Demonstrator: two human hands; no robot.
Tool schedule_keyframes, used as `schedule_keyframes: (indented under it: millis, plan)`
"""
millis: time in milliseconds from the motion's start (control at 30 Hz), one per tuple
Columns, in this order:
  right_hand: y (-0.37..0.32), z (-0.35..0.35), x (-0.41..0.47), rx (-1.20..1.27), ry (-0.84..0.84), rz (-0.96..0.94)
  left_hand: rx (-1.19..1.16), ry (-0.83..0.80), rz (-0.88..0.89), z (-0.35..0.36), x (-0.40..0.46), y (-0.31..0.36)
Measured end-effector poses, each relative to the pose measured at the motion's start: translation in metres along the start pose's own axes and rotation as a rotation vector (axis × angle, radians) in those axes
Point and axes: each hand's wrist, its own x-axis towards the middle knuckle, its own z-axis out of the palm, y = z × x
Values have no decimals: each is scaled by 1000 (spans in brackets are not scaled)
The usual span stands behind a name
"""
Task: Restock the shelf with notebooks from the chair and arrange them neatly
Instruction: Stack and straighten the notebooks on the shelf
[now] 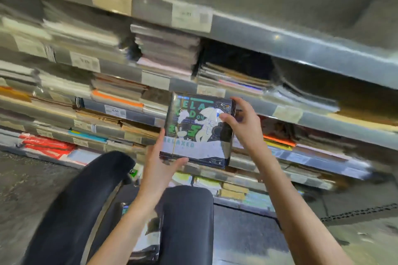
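Head view: one wrapped notebook pack clamped between left hand and right hand, before shelf.

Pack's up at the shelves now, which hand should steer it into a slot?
Probably the right hand: it grips the notebook pack at its upper edge nearest the shelf, while the left hand only supports the bottom corner.

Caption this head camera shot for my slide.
Both hands, left and right, lift a wrapped notebook pack toward stocked shelves.
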Motion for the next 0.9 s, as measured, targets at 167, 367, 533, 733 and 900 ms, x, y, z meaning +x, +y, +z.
schedule_keyframes:
  millis: [167,367,533,733,900]
  plan:
    - [-85,-61,20,-20,118,-139,-57,-16,170,-18,6,104]
    - [-186,-125,39,-65,213,-306,-6,68,398,-37,10,212]
    - [-245,-161,56,-4,220,-403,7,108,502,-52,14,279]
    - [-285,-177,90,-35,280,-439,63,138,514,-65,30,331]
    - [-298,-168,118,82,250,-472,107,157,422,-71,51,355]
